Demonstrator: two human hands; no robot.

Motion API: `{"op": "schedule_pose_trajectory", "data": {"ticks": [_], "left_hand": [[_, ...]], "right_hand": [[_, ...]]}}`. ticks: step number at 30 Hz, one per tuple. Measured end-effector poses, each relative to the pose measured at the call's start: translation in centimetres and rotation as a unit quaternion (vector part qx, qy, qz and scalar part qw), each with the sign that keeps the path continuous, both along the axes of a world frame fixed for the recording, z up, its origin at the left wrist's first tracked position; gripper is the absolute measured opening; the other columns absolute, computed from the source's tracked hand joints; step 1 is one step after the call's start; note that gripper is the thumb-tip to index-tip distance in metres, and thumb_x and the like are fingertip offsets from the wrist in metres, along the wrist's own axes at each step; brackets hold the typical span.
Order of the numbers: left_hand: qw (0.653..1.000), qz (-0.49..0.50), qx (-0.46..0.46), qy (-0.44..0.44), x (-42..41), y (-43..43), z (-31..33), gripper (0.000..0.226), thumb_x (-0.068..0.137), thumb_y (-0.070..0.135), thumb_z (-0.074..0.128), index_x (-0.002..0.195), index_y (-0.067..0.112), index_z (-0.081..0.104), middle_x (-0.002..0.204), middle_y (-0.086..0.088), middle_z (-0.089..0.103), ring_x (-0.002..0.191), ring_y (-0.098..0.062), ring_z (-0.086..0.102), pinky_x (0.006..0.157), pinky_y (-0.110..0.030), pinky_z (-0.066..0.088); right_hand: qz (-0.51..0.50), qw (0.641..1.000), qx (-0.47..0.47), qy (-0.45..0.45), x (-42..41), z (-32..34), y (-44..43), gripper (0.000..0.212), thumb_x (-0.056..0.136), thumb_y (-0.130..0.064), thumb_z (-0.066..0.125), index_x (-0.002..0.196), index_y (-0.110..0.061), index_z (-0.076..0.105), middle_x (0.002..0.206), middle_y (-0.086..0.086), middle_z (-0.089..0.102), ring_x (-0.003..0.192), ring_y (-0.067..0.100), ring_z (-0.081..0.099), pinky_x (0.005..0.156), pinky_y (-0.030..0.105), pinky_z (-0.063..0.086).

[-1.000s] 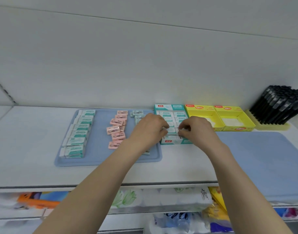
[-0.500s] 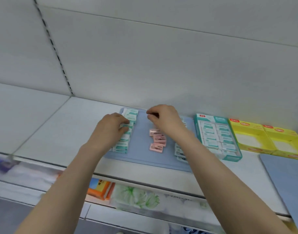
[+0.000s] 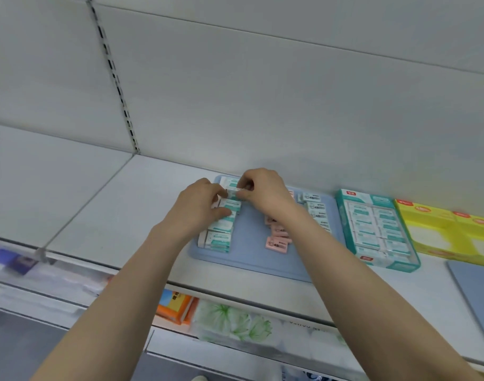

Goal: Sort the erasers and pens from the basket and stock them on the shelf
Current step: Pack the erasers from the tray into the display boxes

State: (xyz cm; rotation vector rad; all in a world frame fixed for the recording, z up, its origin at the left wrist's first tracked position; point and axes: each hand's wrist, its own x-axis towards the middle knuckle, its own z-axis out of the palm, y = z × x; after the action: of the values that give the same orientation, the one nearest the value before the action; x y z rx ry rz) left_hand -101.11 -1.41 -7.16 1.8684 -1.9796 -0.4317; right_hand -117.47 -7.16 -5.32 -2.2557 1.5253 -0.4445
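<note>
1. Two bare hands meet over the far end of a blue mat [image 3: 249, 261] that lies on the white shelf [image 3: 111, 210].
2. The right hand [image 3: 262, 193] has its fingers curled, and thumb and forefinger pinch the right end of a small teal-and-white eraser [image 3: 233, 194].
3. The left hand [image 3: 196, 213] is curled too. Its fingertips close on the left end of the same eraser, while its thumb rests lower, against the row beneath.
4. That eraser sits just above the far part of the left row of erasers [image 3: 218, 237], a line of matching teal-and-white packs that runs front to back along the mat's left side. Whether it touches the row I cannot tell.
5. Pink erasers [image 3: 276, 243] form a middle row on the mat, partly hidden by the right forearm.
6. White erasers with grey print [image 3: 316, 213] form a third row near the mat's right edge.
7. Just right of the mat stands a teal display box [image 3: 408, 266] packed with more teal-and-white erasers.
8. Yellow boxes [image 3: 433, 213] stand beside the teal one, farther right.
9. A second blue mat [image 3: 477, 292] shows at the right edge of the shelf.
10. On the shelf below lie an orange pack [image 3: 174, 306] and green floral-print packs [image 3: 235, 323].
11. A slotted upright [image 3: 111, 75] runs down the white back panel at left.
</note>
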Motion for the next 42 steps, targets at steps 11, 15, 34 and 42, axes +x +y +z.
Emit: {"op": "schedule_pose_trajectory", "data": {"ticks": [11, 15, 34, 42], "left_hand": [[0.999, -0.033, -0.019, 0.009, -1.5, -0.9, 2.0, 0.014, 0.079, 0.023, 0.073, 0.088, 0.026, 0.063, 0.086, 0.007, 0.064, 0.082, -0.014, 0.058, 0.068, -0.026, 0.034], [0.994, -0.055, -0.071, 0.068, -5.6, -1.4, 2.7, 0.014, 0.085, 0.024, 0.069, 0.098, 0.026, 0.070, 0.091, 0.009, 0.067, 0.079, -0.008, 0.057, 0.069, -0.024, 0.038], [0.955, -0.159, 0.038, 0.246, -19.3, -0.6, 1.9, 0.014, 0.087, 0.020, 0.068, 0.100, 0.023, 0.072, 0.090, 0.009, 0.071, 0.075, -0.009, 0.068, 0.078, -0.030, 0.055], [0.947, -0.150, 0.045, 0.282, -21.0, -0.2, 2.0, 0.015, 0.087, 0.018, 0.068, 0.101, 0.025, 0.068, 0.101, 0.002, 0.067, 0.080, -0.011, 0.068, 0.079, -0.029, 0.057]], "right_hand": [[-0.121, 0.974, -0.081, -0.174, -7.8, 1.6, 2.1, 0.007, 0.088, -0.019, 0.066, 0.090, -0.026, 0.067, 0.078, -0.012, 0.064, 0.072, 0.006, 0.059, 0.069, 0.020, 0.046], [-0.182, 0.955, -0.078, -0.222, -14.0, 2.3, 3.5, 0.011, 0.087, -0.017, 0.066, 0.091, -0.027, 0.070, 0.076, -0.013, 0.064, 0.069, 0.003, 0.056, 0.065, 0.013, 0.043], [-0.241, 0.968, 0.064, 0.009, -22.5, 1.0, 9.0, 0.009, 0.073, -0.025, 0.079, 0.078, -0.028, 0.072, 0.082, -0.010, 0.067, 0.080, 0.011, 0.060, 0.066, 0.024, 0.043], [-0.230, 0.968, 0.038, -0.095, -24.1, 1.7, 9.2, 0.016, 0.089, -0.018, 0.065, 0.100, -0.024, 0.074, 0.091, -0.009, 0.069, 0.084, 0.010, 0.064, 0.068, 0.017, 0.047]]}}
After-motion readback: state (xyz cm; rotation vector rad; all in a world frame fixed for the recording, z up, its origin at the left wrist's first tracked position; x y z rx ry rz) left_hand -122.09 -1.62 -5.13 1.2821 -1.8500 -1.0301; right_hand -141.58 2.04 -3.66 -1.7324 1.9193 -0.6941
